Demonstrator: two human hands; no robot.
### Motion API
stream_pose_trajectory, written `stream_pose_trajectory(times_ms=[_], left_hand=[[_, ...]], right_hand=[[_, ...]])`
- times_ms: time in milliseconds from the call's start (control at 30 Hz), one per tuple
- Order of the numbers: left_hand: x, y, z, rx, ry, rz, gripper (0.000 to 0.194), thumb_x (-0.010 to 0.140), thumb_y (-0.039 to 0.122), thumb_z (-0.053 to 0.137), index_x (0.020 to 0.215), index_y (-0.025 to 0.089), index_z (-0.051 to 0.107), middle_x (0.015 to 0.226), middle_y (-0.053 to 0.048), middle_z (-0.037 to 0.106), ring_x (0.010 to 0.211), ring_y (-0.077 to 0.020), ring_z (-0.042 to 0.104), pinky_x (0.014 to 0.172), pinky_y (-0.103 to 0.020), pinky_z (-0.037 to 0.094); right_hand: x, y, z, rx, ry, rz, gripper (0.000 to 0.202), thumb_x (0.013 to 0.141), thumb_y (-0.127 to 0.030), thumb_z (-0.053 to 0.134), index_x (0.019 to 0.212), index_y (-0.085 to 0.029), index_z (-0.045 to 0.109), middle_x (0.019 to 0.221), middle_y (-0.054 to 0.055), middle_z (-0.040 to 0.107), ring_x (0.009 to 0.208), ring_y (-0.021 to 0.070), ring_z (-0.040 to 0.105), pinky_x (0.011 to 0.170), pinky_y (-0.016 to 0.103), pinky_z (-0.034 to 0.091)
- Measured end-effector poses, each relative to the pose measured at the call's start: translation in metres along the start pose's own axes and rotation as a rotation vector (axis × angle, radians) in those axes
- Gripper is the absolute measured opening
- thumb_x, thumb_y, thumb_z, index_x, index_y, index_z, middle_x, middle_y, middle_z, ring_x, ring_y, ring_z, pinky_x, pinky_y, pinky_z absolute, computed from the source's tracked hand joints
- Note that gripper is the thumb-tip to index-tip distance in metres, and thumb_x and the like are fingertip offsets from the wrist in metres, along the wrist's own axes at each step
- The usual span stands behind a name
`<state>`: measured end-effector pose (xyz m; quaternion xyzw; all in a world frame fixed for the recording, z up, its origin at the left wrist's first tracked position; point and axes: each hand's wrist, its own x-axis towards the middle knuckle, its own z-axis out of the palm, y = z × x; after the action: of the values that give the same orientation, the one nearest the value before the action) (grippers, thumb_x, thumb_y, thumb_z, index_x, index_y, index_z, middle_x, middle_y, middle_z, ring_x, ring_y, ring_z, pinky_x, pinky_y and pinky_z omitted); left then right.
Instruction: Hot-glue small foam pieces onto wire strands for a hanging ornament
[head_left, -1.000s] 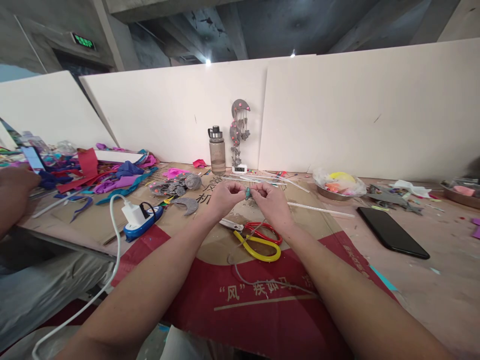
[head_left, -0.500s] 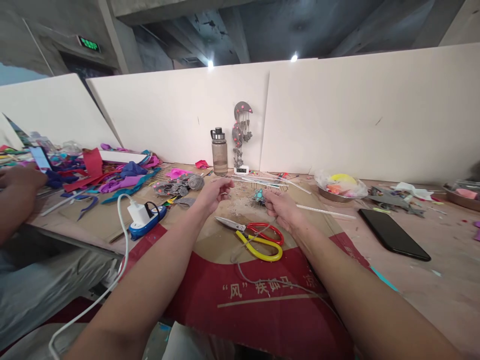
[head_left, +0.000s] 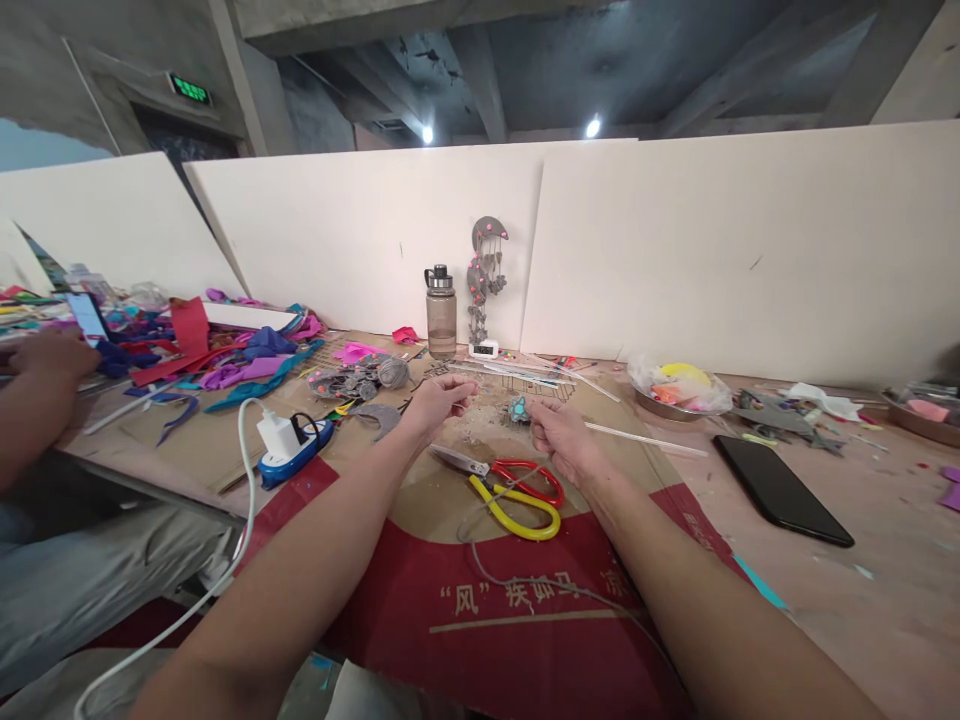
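Observation:
My right hand (head_left: 562,437) is closed on a small felt piece (head_left: 518,409), grey with turquoise on top, pinched at its right side. Across from it, my left hand (head_left: 441,407) has thumb and forefinger pressed together; anything between them is too small to make out. A gap separates the two hands. Just below lie scissors (head_left: 517,512) with one red and one yellow handle, blades pointing left. Grey yarn (head_left: 525,580) runs over the handles and down across the red and brown cardboard (head_left: 375,620).
A bottle (head_left: 441,318), a small digital clock (head_left: 484,349) and a grey moon-shaped hanging ornament (head_left: 489,236) are at the back. Right are a phone (head_left: 781,490) and a bowl (head_left: 679,408). Left are a power strip (head_left: 296,452), felt scraps (head_left: 225,365) and another person's hand (head_left: 54,355).
The view has tilted up slightly. Both hands sit a little lower in the picture, the left one also slightly further right. The felt piece stays in my right hand.

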<state>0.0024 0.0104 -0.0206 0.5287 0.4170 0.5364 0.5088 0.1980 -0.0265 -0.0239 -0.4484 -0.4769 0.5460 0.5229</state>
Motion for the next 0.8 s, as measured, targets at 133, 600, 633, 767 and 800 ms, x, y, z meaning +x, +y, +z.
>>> stream_pose_trajectory(times_ms=[133,600,633,767,800], left_hand=[[0.003,-0.002,0.0,-0.018,0.049,0.024,0.024,0.054,0.025,0.076,0.068,0.013,0.061,0.058,0.004,0.053,0.051,-0.0053,0.045,0.051,-0.019,0.038],[0.009,0.002,-0.013,0.011,0.216,0.113,0.019,0.054,0.02,0.07,0.061,0.016,0.052,0.053,0.007,0.05,0.045,-0.0047,0.044,0.049,-0.019,0.034],[0.009,0.001,-0.014,0.02,0.225,0.12,0.021,0.054,0.021,0.072,0.06,0.015,0.052,0.053,0.006,0.05,0.045,-0.0047,0.044,0.049,-0.019,0.034],[0.013,0.001,-0.008,0.063,0.217,0.092,0.029,0.051,0.029,0.078,0.059,0.015,0.054,0.051,0.006,0.052,0.044,-0.0056,0.044,0.047,-0.02,0.035],[0.015,0.004,-0.005,0.063,0.197,0.09,0.028,0.052,0.03,0.078,0.061,0.015,0.056,0.052,0.005,0.054,0.045,-0.0062,0.046,0.047,-0.021,0.037]], right_hand=[[-0.001,-0.001,0.0,-0.004,0.011,0.016,0.032,0.059,-0.034,0.068,0.059,-0.022,0.039,0.046,-0.012,0.022,0.044,0.0046,0.013,0.042,0.022,0.01],[-0.001,0.002,0.003,0.028,0.021,0.047,0.033,0.059,-0.041,0.07,0.061,-0.022,0.043,0.046,-0.011,0.025,0.044,0.0048,0.015,0.042,0.021,0.011],[-0.001,0.002,0.002,0.032,0.024,0.042,0.033,0.059,-0.041,0.07,0.061,-0.021,0.044,0.046,-0.011,0.026,0.044,0.0048,0.016,0.041,0.021,0.012],[0.001,0.002,0.0,0.042,0.031,0.023,0.032,0.059,-0.043,0.07,0.062,-0.021,0.047,0.046,-0.011,0.028,0.043,0.0049,0.018,0.041,0.021,0.013],[0.001,0.002,-0.001,0.044,0.032,0.024,0.033,0.059,-0.043,0.07,0.063,-0.021,0.047,0.046,-0.011,0.028,0.043,0.0049,0.018,0.041,0.021,0.013]])
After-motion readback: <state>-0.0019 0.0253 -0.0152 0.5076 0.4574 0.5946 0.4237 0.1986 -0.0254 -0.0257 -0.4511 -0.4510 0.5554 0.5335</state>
